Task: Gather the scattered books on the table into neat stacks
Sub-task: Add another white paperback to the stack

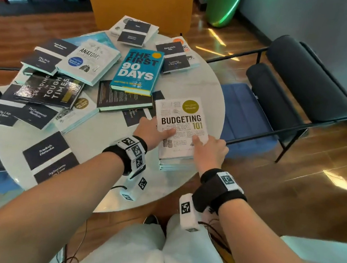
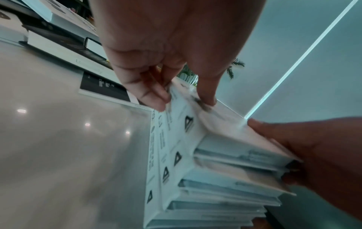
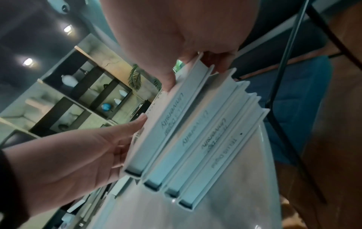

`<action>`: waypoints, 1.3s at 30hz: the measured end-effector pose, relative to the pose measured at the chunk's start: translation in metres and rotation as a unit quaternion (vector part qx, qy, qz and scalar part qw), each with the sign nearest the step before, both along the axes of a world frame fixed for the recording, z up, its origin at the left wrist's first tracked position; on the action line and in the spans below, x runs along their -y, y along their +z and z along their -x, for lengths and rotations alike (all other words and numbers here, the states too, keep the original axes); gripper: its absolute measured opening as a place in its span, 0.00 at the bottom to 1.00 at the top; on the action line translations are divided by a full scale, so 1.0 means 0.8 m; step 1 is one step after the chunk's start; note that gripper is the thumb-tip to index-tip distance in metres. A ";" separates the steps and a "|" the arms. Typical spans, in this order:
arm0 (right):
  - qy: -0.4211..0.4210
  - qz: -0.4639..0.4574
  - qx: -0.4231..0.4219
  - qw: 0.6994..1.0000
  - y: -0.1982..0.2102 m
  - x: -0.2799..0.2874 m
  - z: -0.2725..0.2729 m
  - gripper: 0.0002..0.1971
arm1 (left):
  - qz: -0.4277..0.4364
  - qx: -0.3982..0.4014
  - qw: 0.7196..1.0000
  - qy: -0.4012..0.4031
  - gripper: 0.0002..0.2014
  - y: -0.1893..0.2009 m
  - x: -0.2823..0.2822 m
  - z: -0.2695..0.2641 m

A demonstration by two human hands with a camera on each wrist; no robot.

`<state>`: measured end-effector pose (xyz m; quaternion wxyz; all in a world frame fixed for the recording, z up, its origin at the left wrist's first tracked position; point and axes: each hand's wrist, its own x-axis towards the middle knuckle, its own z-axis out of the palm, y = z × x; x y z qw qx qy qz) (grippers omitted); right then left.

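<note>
Squaring: both my hands are on one stack of white hardcovers, aligning its top book.
Left fingers: the left hand pinches the top book, BUDGETING 101; thumb on the cover, fingers curled against its left long edge.
Right fingers: the right hand grips the same book at its near right corner; thumb on the cover, fingers wrapped over the right edge.
Stack: the stack shows four spines in the right wrist view. They are stepped, not flush. It stands on the table at the near right rim.
Long axis: BUDGETING 101 runs away from me, tilted slightly against the books beneath it.
Governing relation: the book lies between my two hands, directly ahead of both sets of fingertips. Judgement: the next move is a small twist plus inward pressure from both sides to bring the edges flush. Neither hand is clearly nearer.
Left of the stack: THE FIRST 90 DAYS lies beyond and to the left, with a dark book partly under it. My left hand is the nearer one for these.
Further left of the stack: the ANATOMY book, the TOUGH TIMES book and several navy paperbacks lie scattered and overlapping.
Progress: judged early; one stack begun, most books loose.
Risk: the stack stands near the rim; a hard push from the left could slide it off.
</note>
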<state>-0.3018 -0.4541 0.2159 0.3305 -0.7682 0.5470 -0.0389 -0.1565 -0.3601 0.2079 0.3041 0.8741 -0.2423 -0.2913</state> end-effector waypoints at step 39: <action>0.094 -0.276 0.103 0.951 -0.012 0.046 0.021 0.23 | 0.028 -0.223 0.974 0.018 0.13 -0.007 -0.010 0.031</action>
